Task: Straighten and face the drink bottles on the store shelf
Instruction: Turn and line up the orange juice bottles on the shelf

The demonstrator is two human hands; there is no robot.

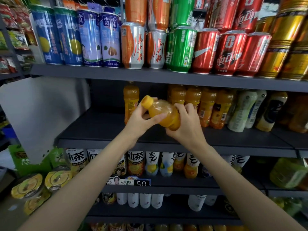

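Two grips: left hand point(139, 118) and right hand point(185, 120), both clasping one orange juice bottle point(164, 114)
Bottle position: tilted, yellow cap point(147, 101) up-left, above middle shelf point(103, 125)
Right of grips: upright orange bottles point(206, 105)

Two hands, left point(139, 120) and right point(186, 124), hold one orange drink bottle point(162, 112). On the middle shelf point(100, 129), one orange bottle point(131, 104) stands alone near the left; at least four more point(206, 105) cluster toward the right. The top shelf's front edge carries four tall blue cans point(78, 37), two orange-and-silver cans point(132, 45), one green can point(180, 49), three red cans point(230, 52).
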